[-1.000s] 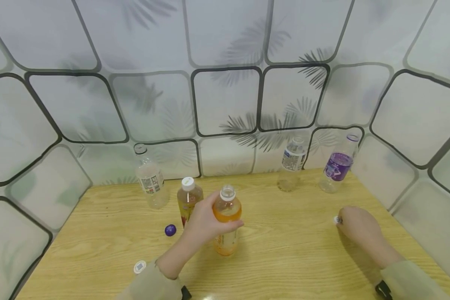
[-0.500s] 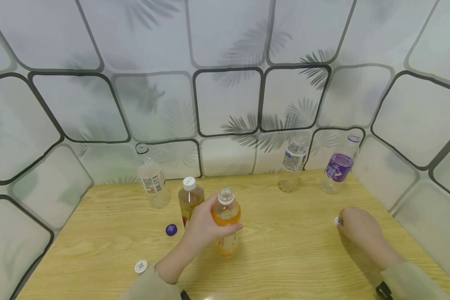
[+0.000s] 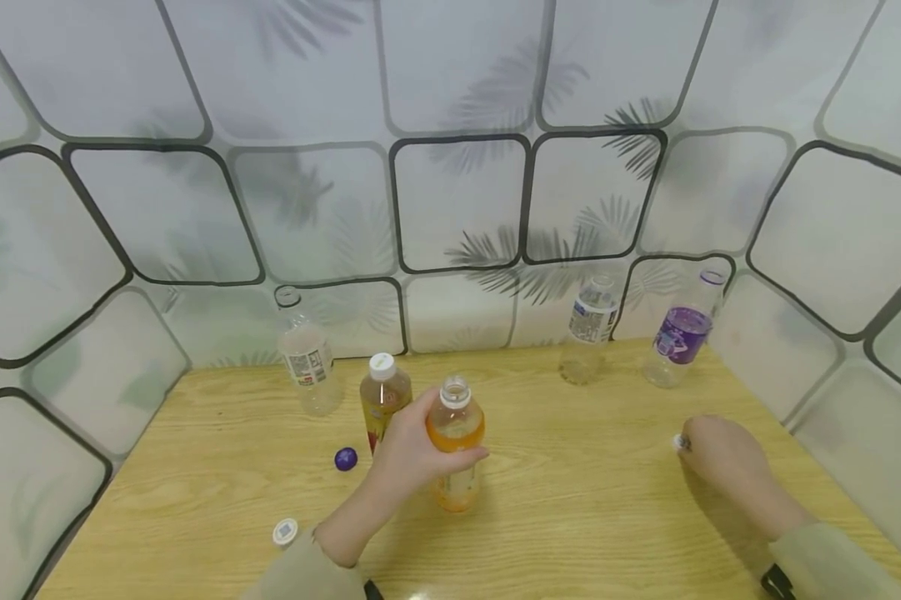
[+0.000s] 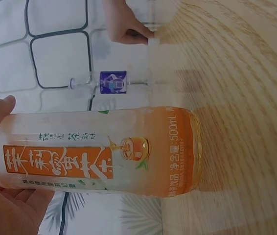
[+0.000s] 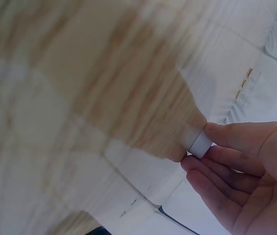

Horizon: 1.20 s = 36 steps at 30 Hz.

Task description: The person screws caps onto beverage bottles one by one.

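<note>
My left hand (image 3: 412,450) grips an uncapped bottle of orange tea (image 3: 456,425) round its upper part; the bottle stands upright on the table. In the left wrist view its orange-and-white label (image 4: 60,161) faces the camera. Farther right, my right hand (image 3: 723,454) pinches a small white bottle cap (image 3: 681,442) at the table surface. The right wrist view shows the cap (image 5: 200,145) between thumb and fingertips, touching the wood. Just behind the left hand stands a tea bottle with a white cap (image 3: 382,367), its lower part hidden by that hand.
A clear uncapped bottle (image 3: 307,358) stands back left. Another clear bottle (image 3: 591,333) and a purple-labelled bottle (image 3: 681,337) stand back right. A purple cap (image 3: 346,459) and a white cap (image 3: 285,532) lie on the wooden table (image 3: 570,517). Patterned walls (image 3: 458,208) rise behind and beside it.
Both hands keep their holds in about the same places. The whole head view has shifted slightly, so things sit a little farther right.
</note>
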{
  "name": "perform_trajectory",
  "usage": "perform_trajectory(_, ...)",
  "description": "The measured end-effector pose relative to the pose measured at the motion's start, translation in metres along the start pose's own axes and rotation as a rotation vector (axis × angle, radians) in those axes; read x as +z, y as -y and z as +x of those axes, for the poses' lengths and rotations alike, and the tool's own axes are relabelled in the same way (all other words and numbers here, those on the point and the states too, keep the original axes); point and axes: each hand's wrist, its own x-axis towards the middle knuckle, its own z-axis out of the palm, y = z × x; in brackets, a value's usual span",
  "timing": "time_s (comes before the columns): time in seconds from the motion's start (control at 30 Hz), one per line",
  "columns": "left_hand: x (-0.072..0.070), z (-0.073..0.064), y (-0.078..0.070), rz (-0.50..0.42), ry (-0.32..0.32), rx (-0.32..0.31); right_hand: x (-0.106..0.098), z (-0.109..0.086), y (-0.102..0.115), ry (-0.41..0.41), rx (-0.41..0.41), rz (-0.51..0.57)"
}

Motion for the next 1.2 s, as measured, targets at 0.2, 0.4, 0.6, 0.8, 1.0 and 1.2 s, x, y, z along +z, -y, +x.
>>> perform_trajectory(0.2,0.001,0.001,-0.002,-0.02,0.012,0.014,-0.002,0.0,0.002,0.018,0.01,0.012)
perform_trajectory(0.4,0.002,0.002,-0.005,-0.032,0.016,0.016,-0.008,0.005,0.012,-0.004,-0.024,0.088)
perform_trajectory(0.6,0.001,0.001,-0.005,-0.036,0.012,0.015,-0.026,0.02,0.033,0.02,-0.087,0.095)
perform_trajectory(0.8,0.001,0.0,-0.004,-0.025,0.003,0.016,-0.041,0.026,0.052,-0.029,-0.151,0.065)
perform_trajectory(1.0,0.002,0.0,-0.001,-0.015,0.001,0.013,-0.053,0.027,0.07,-0.046,-0.2,0.078)
perform_trajectory(1.2,0.001,-0.001,0.0,-0.003,-0.007,0.004,-0.064,0.028,0.088,-0.049,-0.227,0.091)
